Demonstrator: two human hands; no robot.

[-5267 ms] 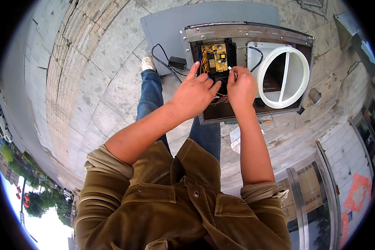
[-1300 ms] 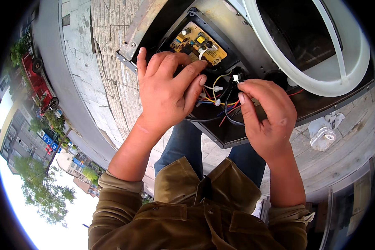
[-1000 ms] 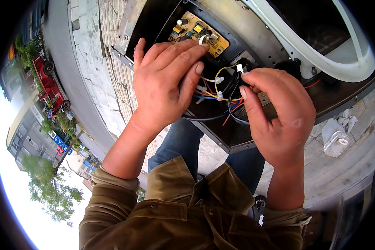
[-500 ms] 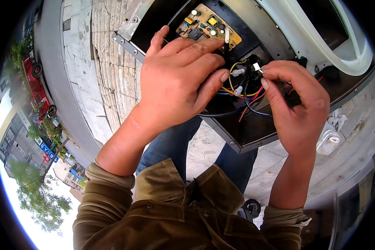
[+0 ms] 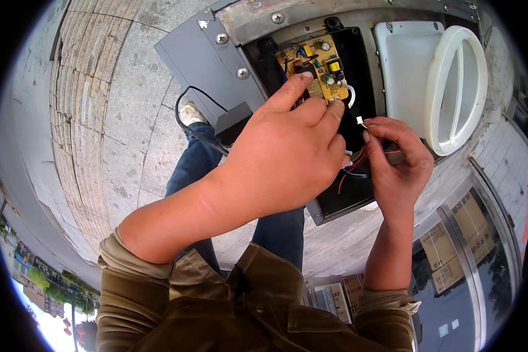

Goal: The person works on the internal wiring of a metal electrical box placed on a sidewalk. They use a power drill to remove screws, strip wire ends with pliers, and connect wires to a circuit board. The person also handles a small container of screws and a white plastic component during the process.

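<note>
A yellow circuit board (image 5: 314, 56) sits in a black tray (image 5: 361, 56) inside a metal housing (image 5: 252, 24). My left hand (image 5: 287, 158) rests over it, index finger extended onto the board, middle fingertip at its lower edge, other fingers bent and partly hidden. Just right of it, my right hand (image 5: 402, 170) pinches a small white connector (image 5: 359, 120) by its wire between thumb and index finger. A white cable (image 5: 351, 97) loops from the board's right side. Coloured wires (image 5: 358, 161) lie below the board, partly covered by my hands.
A white round duct ring (image 5: 480, 76) on a plastic plate (image 5: 405, 61) fills the housing's right. A black box (image 5: 232, 122) with a cable lies on a grey panel at left. My legs stand on stone paving (image 5: 126, 105). A glazed door (image 5: 460, 240) with cartons behind is at lower right.
The view has swung, bringing the whole duct ring and door into sight. My left index finger now reaches onto the board, with the other fingers more bent. My right hand still pinches the connector.
</note>
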